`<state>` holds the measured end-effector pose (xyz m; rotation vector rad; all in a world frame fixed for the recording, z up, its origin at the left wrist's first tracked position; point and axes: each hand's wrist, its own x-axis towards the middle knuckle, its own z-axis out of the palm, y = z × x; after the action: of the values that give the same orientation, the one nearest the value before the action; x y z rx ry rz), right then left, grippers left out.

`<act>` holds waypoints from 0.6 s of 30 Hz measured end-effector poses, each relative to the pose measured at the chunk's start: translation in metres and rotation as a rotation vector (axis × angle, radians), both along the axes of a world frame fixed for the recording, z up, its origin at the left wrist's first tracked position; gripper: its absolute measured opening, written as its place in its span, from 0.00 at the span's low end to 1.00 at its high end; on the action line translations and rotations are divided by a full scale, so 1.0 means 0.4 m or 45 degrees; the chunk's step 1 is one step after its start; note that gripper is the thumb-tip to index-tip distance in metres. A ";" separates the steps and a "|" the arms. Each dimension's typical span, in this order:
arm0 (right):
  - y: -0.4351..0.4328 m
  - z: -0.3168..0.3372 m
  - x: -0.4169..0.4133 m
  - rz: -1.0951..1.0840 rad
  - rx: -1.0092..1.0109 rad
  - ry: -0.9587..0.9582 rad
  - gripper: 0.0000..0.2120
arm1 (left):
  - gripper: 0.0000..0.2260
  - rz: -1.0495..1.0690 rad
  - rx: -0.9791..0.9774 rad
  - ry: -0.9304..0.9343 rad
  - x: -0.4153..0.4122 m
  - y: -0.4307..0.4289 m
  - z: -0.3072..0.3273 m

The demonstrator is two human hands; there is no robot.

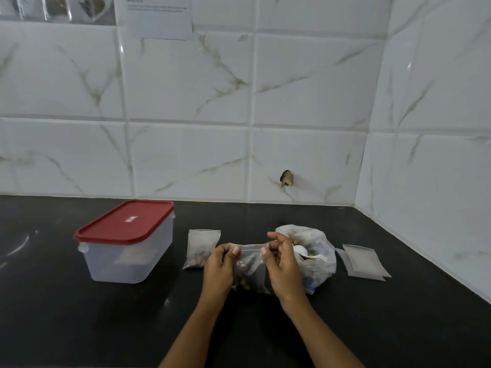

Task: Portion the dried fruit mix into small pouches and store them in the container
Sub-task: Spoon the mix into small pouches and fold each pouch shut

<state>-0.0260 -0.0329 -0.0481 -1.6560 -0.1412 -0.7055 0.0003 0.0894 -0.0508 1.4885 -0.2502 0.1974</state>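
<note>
Pinching pouch (251, 270) top, fingers (235, 250) of left hand (218, 266), right hand (283, 264); contents blurry, bulk bag (320, 251) half-hidden.

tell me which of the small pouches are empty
The flat pouches lying at the far right, past the big bag. The held pouch, pinched by the left hand and right hand, and the left pouch show fruit mix inside.

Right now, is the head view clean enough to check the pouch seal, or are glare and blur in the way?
Head view: dim, even light, soft overall, so the top strip of the pouch pinched between the left hand and right hand is not sharp; glare only on the wall tiles and the counter at far left; wide-angle bends the tile lines.
</note>
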 end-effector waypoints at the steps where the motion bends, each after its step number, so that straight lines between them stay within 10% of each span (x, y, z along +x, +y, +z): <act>1: 0.000 0.001 0.001 0.041 0.053 0.038 0.13 | 0.06 0.007 -0.012 0.004 -0.001 0.001 0.001; 18: -0.003 0.011 -0.003 0.164 0.292 0.293 0.05 | 0.05 -0.110 -0.132 0.101 -0.022 0.015 0.015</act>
<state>-0.0272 -0.0340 -0.0438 -1.4804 -0.0015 -0.4134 -0.0084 0.0953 -0.0450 1.3764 -0.2365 0.0804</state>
